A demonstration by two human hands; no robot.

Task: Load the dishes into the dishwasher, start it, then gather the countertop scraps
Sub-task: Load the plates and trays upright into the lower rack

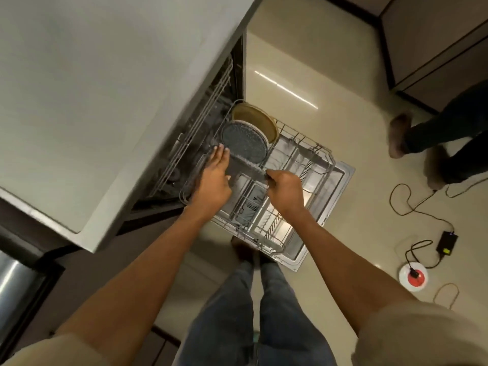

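Observation:
The dishwasher's lower rack (311, 165) is pulled out over the open door (340, 180). A dark speckled plate (244, 143) stands upright in the rack's far end, with a tan plate (260, 118) behind it. Both my hands hold a third dark plate (245, 166) edge-up just in front of those two. My left hand (214, 178) lies against its left side with fingers stretched along it. My right hand (284, 188) pinches its right rim.
The pale countertop (92, 101) overhangs the dishwasher on the left. Another person's feet and legs (433, 143) stand on the tiled floor at right. A black adapter (446, 243), cables and a white-and-red socket (413, 277) lie on the floor nearby.

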